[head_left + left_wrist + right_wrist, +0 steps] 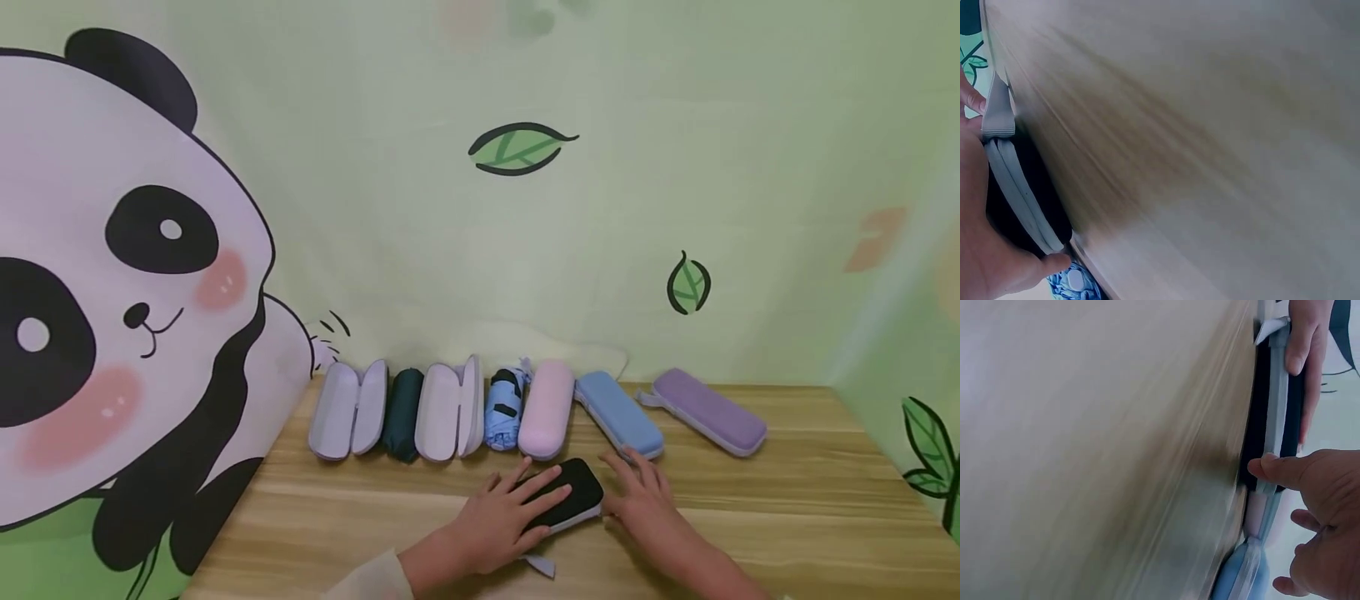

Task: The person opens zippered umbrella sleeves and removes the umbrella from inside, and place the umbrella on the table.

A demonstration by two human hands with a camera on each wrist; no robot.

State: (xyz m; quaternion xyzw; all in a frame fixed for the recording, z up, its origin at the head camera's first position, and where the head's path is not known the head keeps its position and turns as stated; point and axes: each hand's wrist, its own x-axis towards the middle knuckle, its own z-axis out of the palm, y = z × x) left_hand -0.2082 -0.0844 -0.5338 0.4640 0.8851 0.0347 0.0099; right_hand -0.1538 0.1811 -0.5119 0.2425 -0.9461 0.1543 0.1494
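Observation:
A black hard zip case [576,492] with a pale grey zip band lies on the wooden table in front of me, its lid down. My left hand [498,517] holds it from the left, fingers spread over the lid and thumb along the near side. A grey strap [999,111] sticks out at that end. At the right end, my right hand [652,508] pinches the zip pull between thumb and forefinger, its other fingers splayed. In the right wrist view those fingertips [1266,460] meet at the grey zip band [1277,406]; the pull itself is mostly hidden.
Behind stand two open cases [333,412] [437,417], a folded dark green umbrella [403,414] and a folded blue umbrella [502,412]. Closed pink [546,408], blue [621,414] and purple [708,411] cases continue the row rightward. A panda-printed backdrop [390,208] rises behind the table.

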